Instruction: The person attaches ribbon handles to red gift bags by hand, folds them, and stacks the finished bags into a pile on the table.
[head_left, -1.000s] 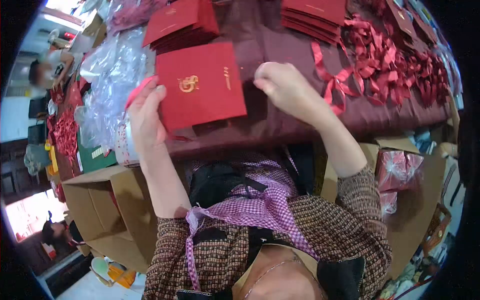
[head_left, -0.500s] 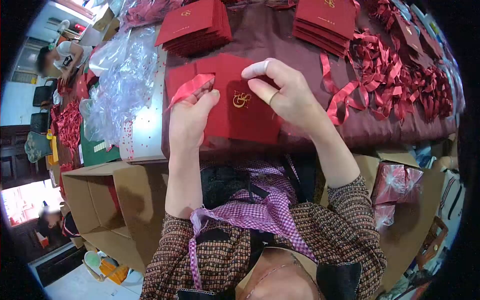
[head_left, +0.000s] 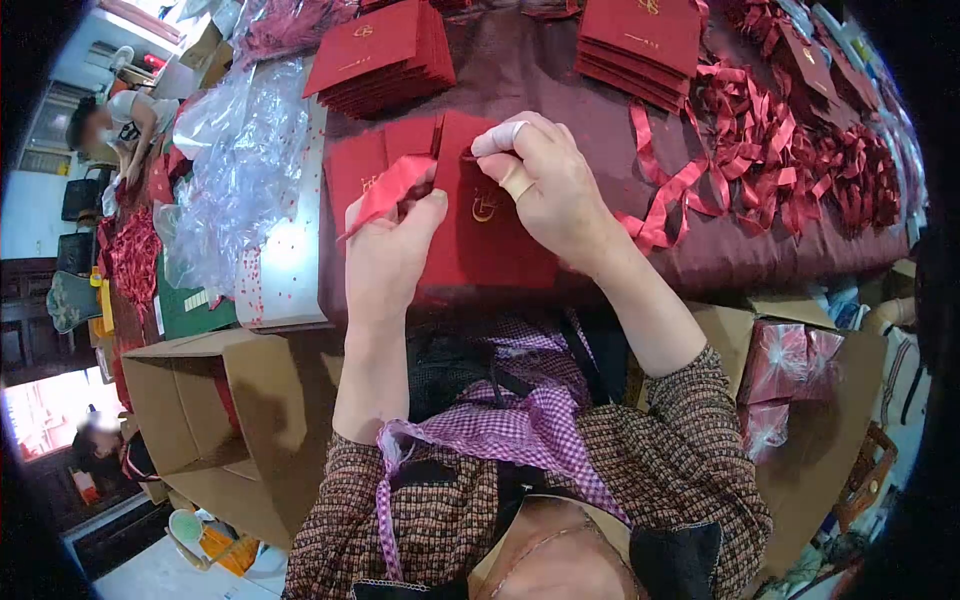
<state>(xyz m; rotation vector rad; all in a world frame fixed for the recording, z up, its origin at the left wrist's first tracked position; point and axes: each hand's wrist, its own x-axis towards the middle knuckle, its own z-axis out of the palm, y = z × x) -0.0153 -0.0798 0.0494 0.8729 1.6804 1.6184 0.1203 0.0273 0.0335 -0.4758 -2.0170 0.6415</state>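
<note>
A loose red ribbon (head_left: 393,188) is folded over the fingers of my left hand (head_left: 385,255), which is closed on it with the thumb to the right. Under both hands lies a flat red card sleeve (head_left: 480,255) with a gold emblem, on another red sleeve (head_left: 352,165) at its left. My right hand (head_left: 552,190), white tape around a fingertip and a tan band on another finger, pinches over the sleeve's upper part. A small dark red edge shows at those fingertips; I cannot tell what they hold.
Stacks of red sleeves stand at the back left (head_left: 385,60) and back right (head_left: 640,50). Tangled red ribbons (head_left: 770,150) cover the right side. Clear plastic bags (head_left: 245,140) lie left. Cardboard boxes (head_left: 190,410) flank my lap; another person (head_left: 140,115) sits far left.
My right hand has moved left and slightly down, and its thumb and fingers have come together. My left hand has shifted a little right with the ribbon. The whole view has moved slightly.
</note>
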